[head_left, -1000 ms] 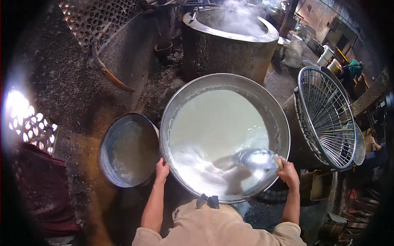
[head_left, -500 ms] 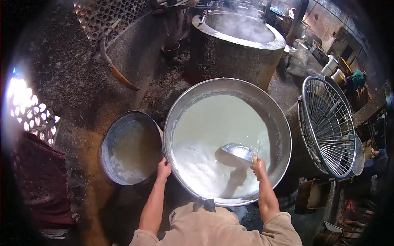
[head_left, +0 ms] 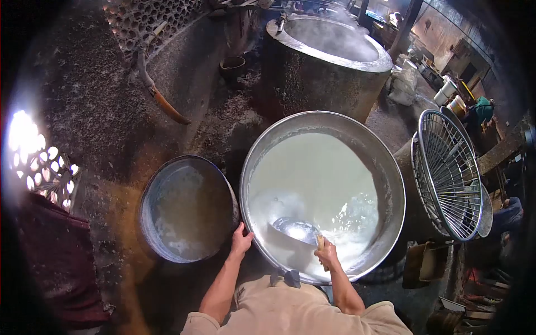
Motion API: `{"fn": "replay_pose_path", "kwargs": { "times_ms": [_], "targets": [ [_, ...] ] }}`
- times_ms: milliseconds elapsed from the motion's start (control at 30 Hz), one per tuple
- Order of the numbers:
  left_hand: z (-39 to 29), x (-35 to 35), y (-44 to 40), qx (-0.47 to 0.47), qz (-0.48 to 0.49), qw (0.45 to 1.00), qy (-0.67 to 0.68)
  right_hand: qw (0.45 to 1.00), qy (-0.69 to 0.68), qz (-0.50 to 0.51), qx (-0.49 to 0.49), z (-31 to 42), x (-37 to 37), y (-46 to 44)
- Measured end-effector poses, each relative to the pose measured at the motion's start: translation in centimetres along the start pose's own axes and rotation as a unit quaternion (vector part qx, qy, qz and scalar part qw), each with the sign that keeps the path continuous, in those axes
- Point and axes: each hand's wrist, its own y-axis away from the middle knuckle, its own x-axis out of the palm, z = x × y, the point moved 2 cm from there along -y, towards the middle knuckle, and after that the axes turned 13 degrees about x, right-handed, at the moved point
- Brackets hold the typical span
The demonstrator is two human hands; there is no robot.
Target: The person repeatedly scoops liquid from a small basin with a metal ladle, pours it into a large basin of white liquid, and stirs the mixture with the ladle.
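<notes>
Head view: one large metal pan, centre of the frame, holding pale, milky liquid. One ladle, its bowl at the liquid's surface, lower middle of the frame; compared with the previous moment, shifted from the pan's right part towards its lower left, suggesting a sweep through the liquid rather than a lift clear of it. Bright ripples to the right of the bowl. Right hand: closed narrowly round the ladle's handle. Left hand: touching the large pan's rim, lower left; tightness of grip cannot be told, the fingers being partly hidden. Beside it, one smaller pan with murky liquid. Upper middle, one steaming vat; right, one wire basket, tilted; lower left, one dark red cloth.
</notes>
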Motion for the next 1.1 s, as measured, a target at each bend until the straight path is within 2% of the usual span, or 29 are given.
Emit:
{"fn": "replay_pose_path", "kwargs": {
  "times_ms": [133,200,267,333,400,467,533,633,700,833,867,933,1000,1100],
  "targets": [
    [-3.4,-1.2,0.2,-0.038,0.034,0.998,0.021,0.999,-0.016,0.031,-0.007,3.7,-0.3,4.3],
    [-1.1,-0.7,-0.1,-0.028,0.036,0.999,0.005,1.000,0.003,0.030,-0.004,6.4,-2.1,6.2],
    [-1.6,-0.7,-0.1,-0.017,0.024,1.000,-0.004,0.998,0.013,0.054,-0.006,11.2,-4.9,8.3],
    [-3.9,-1.6,-0.1,-0.038,0.057,0.997,-0.023,0.996,0.049,0.052,-0.061,14.8,-6.9,7.9],
    [-0.2,-0.6,-0.5,-0.024,0.064,0.997,0.023,0.990,0.129,0.003,-0.060,21.0,-8.1,9.0],
    [-2.7,-1.5,-0.2,-0.023,0.062,0.998,0.000,0.951,0.159,-0.136,-0.229,21.6,-6.3,3.9],
    [-3.3,-1.7,0.0,-0.020,0.058,0.998,-0.023,0.952,0.189,-0.152,-0.186,22.8,-4.1,-0.2],
    [-2.8,-1.5,0.1,0.015,0.027,0.998,-0.054,0.936,0.259,-0.155,-0.183,21.6,-1.5,-5.7],
    [-4.3,-2.0,0.1,-0.016,0.044,0.997,-0.054,0.933,0.283,-0.135,-0.174,19.0,-0.4,-8.3],
    [-4.3,-2.1,-0.1,-0.020,0.043,0.997,-0.060,0.937,0.306,-0.101,-0.132,14.0,-0.2,-8.8],
    [-4.8,-2.3,-0.3,-0.053,0.072,0.995,-0.037,0.943,0.300,-0.099,-0.109,12.4,-0.4,-9.2],
    [-5.2,-2.1,0.2,-0.088,0.101,0.991,-0.014,0.939,0.296,-0.107,-0.136,9.4,-0.9,-9.1],
    [-4.9,-1.8,0.3,-0.019,0.024,0.996,-0.080,0.947,0.285,-0.097,-0.114,7.1,-1.6,-8.3],
    [-4.0,-1.3,0.4,-0.004,0.012,0.996,-0.088,0.949,0.294,-0.091,-0.071,3.8,-3.5,-6.2]
  ]
}}
